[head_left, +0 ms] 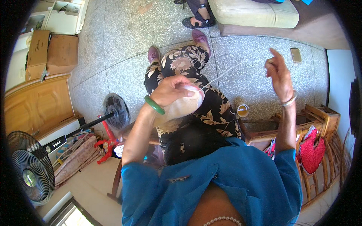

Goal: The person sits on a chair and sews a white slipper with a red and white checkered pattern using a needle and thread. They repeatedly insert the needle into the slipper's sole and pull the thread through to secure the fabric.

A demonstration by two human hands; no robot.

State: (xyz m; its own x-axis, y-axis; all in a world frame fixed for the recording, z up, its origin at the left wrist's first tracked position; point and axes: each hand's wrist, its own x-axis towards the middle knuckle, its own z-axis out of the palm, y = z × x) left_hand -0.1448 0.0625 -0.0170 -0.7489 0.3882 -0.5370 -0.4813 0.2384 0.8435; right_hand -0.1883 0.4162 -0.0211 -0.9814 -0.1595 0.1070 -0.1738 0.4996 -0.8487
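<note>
Over my lap, my left hand (175, 90) grips a pale, sole-shaped fabric piece (183, 106) with a pinkish edge, thumb on top near its rounded end. From beside that thumb a white thread (222, 75) stretches up and right, with a fainter strand below it. My right hand (278, 75) is raised over the floor at the right, its index finger extended and the other fingers curled. The thread runs towards it, but blur and the speckled floor hide where the strand ends. Whether the fingers pinch the thread or a needle is not visible.
A white cup with yellowish liquid (243, 110) stands right of my legs. Wooden chairs (314, 124) flank my right arm; a phone-like rectangle (295, 55) lies on the floor. Left are a standing fan (29, 172) and cardboard boxes (62, 53). Another person's feet (198, 22) are near the sofa (254, 14).
</note>
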